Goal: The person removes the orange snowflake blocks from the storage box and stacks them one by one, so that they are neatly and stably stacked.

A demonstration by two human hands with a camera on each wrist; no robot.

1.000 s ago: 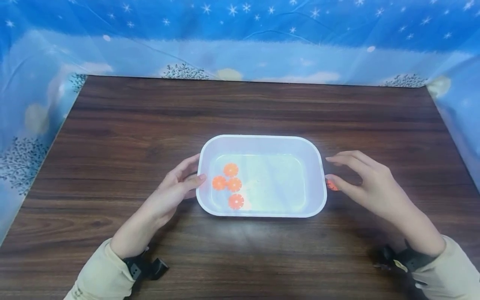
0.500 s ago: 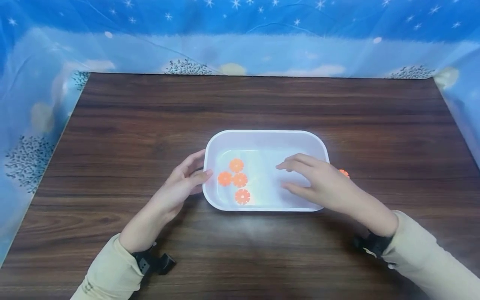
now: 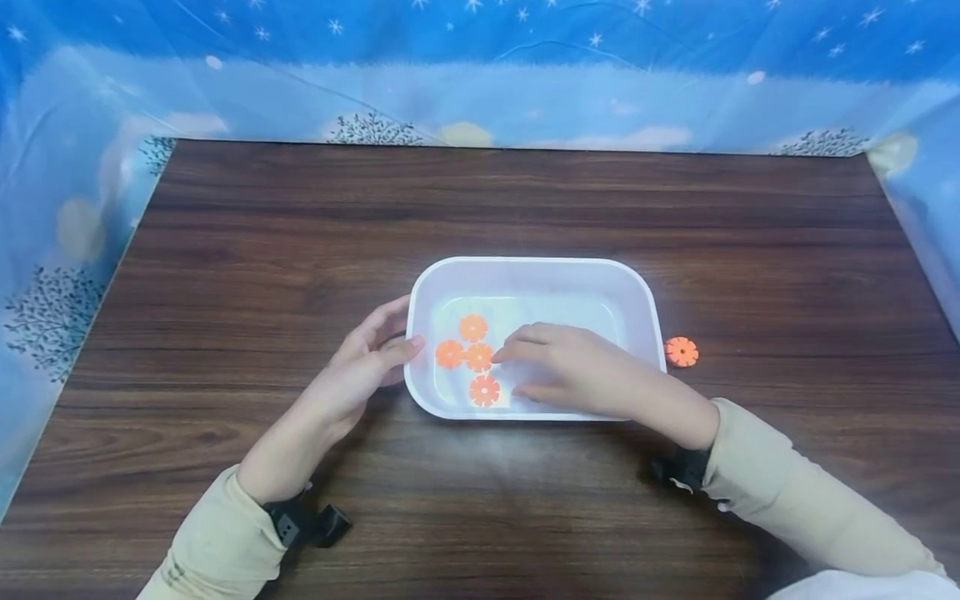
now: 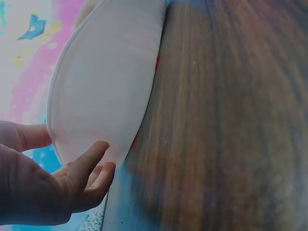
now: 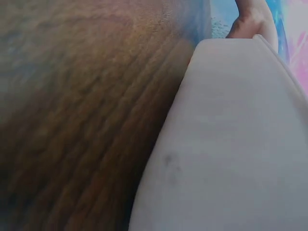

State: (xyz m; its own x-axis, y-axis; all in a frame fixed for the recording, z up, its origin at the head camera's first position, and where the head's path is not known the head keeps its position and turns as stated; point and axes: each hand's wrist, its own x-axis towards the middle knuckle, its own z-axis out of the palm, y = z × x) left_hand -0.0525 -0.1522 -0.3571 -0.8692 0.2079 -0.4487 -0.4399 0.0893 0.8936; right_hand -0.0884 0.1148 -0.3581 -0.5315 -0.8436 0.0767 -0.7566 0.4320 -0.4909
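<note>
A white plastic basin (image 3: 637, 300) lies on the table with several orange notched discs (image 3: 472, 327) on the left part of its floor. My left hand (image 3: 358, 367) holds the basin's left end, thumb over the rim and fingers along the outer wall; the left wrist view shows those fingers (image 4: 98, 149) against the wall. My right hand (image 3: 570, 367) reaches over the right end into the basin, fingers bent loosely and apart, tips right beside the middle disc (image 3: 480, 357). In the right wrist view, the basin's outer wall (image 5: 226, 134) hides this hand.
Another orange notched disc (image 3: 682, 352) lies on the table just outside the basin's right end. Slivers of orange-red (image 4: 134, 141) show at the basin's lower edge. A blue patterned cloth (image 3: 480, 75) hangs along the back of the brown wooden table (image 3: 300, 217).
My right hand has moved left, from beside the disc outside the basin to the discs inside, uncovering the outer disc. The left hand keeps its hold on the basin.
</note>
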